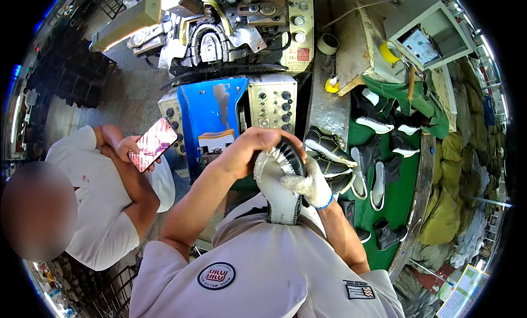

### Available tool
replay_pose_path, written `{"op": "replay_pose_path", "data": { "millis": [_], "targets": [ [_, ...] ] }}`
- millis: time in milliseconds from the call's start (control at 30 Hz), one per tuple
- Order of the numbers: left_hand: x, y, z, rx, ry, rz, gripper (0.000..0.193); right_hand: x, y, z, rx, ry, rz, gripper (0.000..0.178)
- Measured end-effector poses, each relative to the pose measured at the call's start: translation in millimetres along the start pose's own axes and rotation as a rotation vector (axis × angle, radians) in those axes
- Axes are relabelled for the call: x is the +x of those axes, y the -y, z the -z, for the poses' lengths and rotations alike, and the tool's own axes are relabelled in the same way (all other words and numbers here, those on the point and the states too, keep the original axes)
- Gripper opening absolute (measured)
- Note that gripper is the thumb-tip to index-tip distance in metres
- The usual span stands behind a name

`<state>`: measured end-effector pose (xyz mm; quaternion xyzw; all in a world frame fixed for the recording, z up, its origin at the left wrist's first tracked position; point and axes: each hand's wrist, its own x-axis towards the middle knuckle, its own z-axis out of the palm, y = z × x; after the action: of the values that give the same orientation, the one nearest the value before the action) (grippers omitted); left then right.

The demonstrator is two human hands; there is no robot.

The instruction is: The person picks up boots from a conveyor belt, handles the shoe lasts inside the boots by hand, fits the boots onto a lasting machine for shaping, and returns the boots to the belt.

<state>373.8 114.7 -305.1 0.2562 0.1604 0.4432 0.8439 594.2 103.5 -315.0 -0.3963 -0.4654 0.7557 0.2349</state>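
Observation:
In front of my chest I hold a black shoe upper [282, 191] with its underside turned up. It shows a pale grey insole board and leather gathered in pleats around the toe. My bare left hand [252, 149] is closed round the toe end, fingers over its far edge. My right hand [313, 183], in a white knit glove with a blue cuff, grips the shoe's right side, its thumb across the insole. The heel end points toward my body.
Ahead stands a shoe-lasting machine [211, 43] with a blue panel [211, 109] and a knobbed control box [273, 104]. On my right, several black shoes [359, 169] lie on a green conveyor belt [403, 200]. A seated person [99, 191] holds a phone [153, 144] close on my left.

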Motion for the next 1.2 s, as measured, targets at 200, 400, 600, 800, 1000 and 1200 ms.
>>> {"op": "replay_pose_path", "data": {
  "millis": [200,400,600,800,1000,1200],
  "targets": [
    [-4.2,1.1,-15.9,0.302,-0.081,-0.046,0.038,-4.5,-10.2,3.5,0.012,0.003,0.056,0.075],
    [-13.6,3.3,-23.1,0.501,-0.093,-0.14,0.033,-11.1,-4.9,-2.8,0.004,-0.001,0.017,0.071],
    [-30.1,-0.6,-35.9,0.529,0.005,-0.163,0.034,-25.1,23.4,-20.2,-0.105,0.065,0.095,0.081],
    [-43.4,-2.6,-52.4,0.653,-0.015,-0.239,0.035,-31.2,27.4,-26.4,-0.133,0.099,0.179,0.088],
    [-36.1,-7.1,-53.2,0.708,-0.04,-0.218,0.034,-26.4,22.3,-20.8,-0.058,0.09,0.166,0.075],
    [-32.5,-2.7,-51.3,0.656,-0.051,-0.204,0.037,-25.2,25.6,-15.4,-0.079,0.078,0.121,0.071]
  ]
}}
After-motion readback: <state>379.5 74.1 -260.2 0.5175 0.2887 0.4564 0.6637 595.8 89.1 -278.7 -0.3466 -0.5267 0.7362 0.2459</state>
